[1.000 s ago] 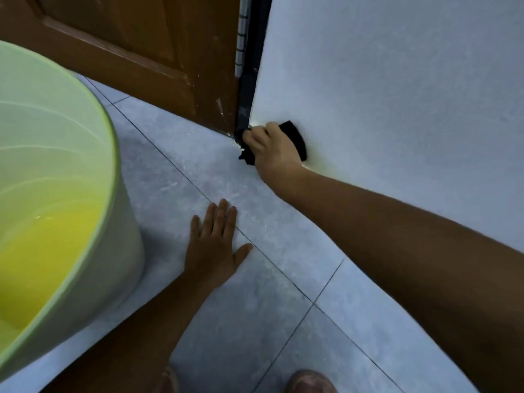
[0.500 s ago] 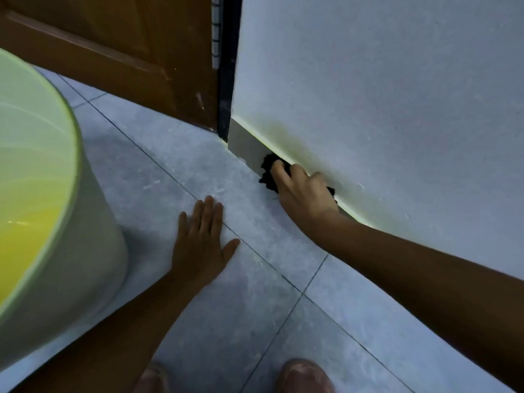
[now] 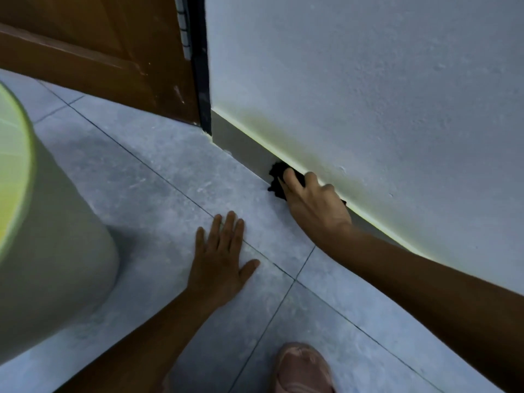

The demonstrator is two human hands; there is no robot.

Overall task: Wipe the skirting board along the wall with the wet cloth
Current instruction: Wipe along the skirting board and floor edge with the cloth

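Observation:
A grey skirting board (image 3: 241, 143) runs along the foot of the pale wall (image 3: 368, 95), from the door frame down to the right. My right hand (image 3: 314, 205) presses a black cloth (image 3: 277, 177) flat against the board, a little way along from the frame; most of the cloth is hidden under my fingers. My left hand (image 3: 221, 256) lies palm down on the grey tiled floor (image 3: 158, 194), fingers spread and holding nothing.
A large green bucket (image 3: 42, 251) stands close on the left. A brown wooden door (image 3: 99, 52) and its dark frame (image 3: 201, 66) are at the back. My foot in a pink sandal (image 3: 303, 367) rests at the bottom edge.
My right hand has slid the cloth along the skirting board from the door frame corner towards the right. The left hand stays planted on the floor.

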